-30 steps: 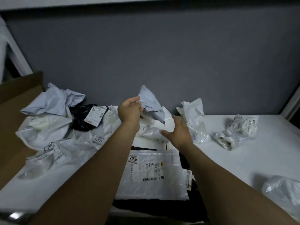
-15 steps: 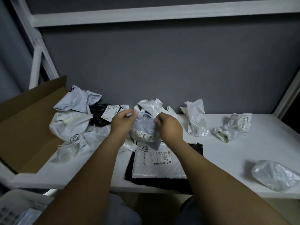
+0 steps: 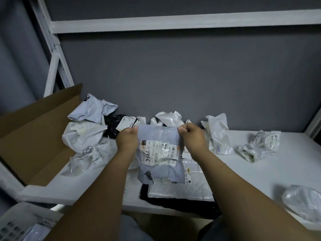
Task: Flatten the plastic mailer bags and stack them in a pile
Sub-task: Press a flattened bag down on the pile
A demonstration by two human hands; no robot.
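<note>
Left hand [image 3: 127, 141] and right hand [image 3: 192, 136] are each pinching a top corner of the grey mailer bag [image 3: 159, 153], which is hanging over the flat pile [image 3: 180, 190] at its 6 o'clock on the counter [image 3: 260, 171]. It's looking light, limp and slick, so gripping at the corners is working best.

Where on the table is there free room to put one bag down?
The widest bare patch is on the right, between the flat pile, the crumpled bags at the back and the clear bag in front. A narrower strip lies front left, between the box and the pile. The back left is crowded with a heap of bags.
</note>
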